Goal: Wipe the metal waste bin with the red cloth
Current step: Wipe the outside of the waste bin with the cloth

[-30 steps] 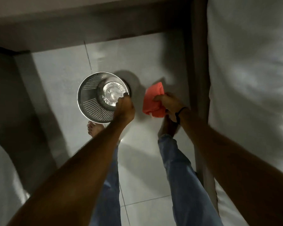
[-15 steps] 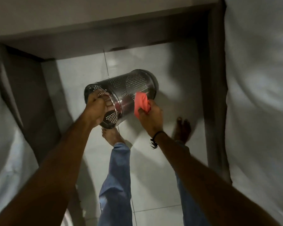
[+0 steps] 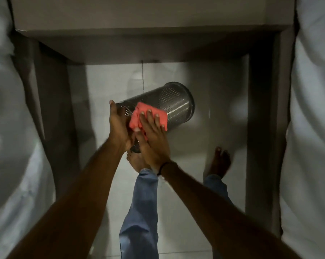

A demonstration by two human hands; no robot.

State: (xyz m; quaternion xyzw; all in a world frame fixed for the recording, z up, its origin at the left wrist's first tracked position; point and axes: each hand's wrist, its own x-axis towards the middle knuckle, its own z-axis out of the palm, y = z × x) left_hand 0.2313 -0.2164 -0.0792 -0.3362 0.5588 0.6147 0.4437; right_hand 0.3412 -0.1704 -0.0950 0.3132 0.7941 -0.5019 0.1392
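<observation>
The perforated metal waste bin [image 3: 173, 101] is held off the floor, tipped on its side with its base pointing up and to the right. My left hand [image 3: 118, 126] grips the bin at its open rim, which the hand mostly hides. My right hand [image 3: 152, 135] lies flat with fingers spread, pressing the folded red cloth [image 3: 141, 116] against the bin's side wall near the rim.
White bedding rises on the left [image 3: 10, 146] and right [image 3: 313, 128]. A grey bed frame or ledge [image 3: 150, 42] closes the far end of the narrow tiled floor strip [image 3: 187, 193]. My bare feet and jeans legs [image 3: 141, 212] stand below the bin.
The bin went from standing upright on the floor to lifted and tipped sideways. My right hand brought the cloth onto its side and now lies flat over it.
</observation>
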